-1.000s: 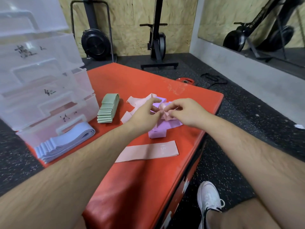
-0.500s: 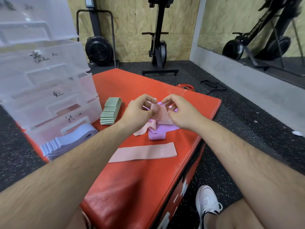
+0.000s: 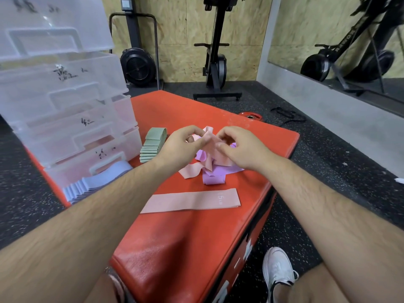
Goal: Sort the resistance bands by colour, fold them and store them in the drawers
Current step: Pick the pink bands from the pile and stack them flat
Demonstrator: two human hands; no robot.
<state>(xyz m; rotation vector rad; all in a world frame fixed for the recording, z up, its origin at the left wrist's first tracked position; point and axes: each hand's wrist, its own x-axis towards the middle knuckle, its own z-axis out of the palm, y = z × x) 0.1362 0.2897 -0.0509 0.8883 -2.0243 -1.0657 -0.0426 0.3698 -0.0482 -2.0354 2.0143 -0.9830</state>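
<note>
Sorting is partly done; nothing can be seen stored yet.

- Left hand [image 3: 181,145] and right hand [image 3: 238,149]: both have fingers curled, thumb and forefinger pinching the same pink band [image 3: 209,145]. The band is held crumpled just above the loose pile [image 3: 213,171], mid-surface toward the far edge of the red padded box [image 3: 196,248].
- The loose pile holds pink and purple bands tangled together, unsorted and unfolded.
- Flat pink band [image 3: 190,201]: laid out straight nearer the near edge, just in front of the pile, not yet folded.
- Green stack [image 3: 153,145]: folded and tidy, near the left edge, just beside the drawer unit [image 3: 65,106].
- Blue stack [image 3: 98,182]: folded, at the left edge against the bottom drawer front. I cannot tell whether it sits in a drawer or on the surface.
- Judgement: green and blue are sorted and folded. Pink is in hand, purple untouched. Every colour is yet to go into the drawers.

Writing:
- The flat pink band is printed "15 LB" near its right end.
- The drawer fronts carry dark handwritten marks, not legible.
- The rowing machine [image 3: 347,38] at far right bears lettering that looks like "ROWER".
</note>
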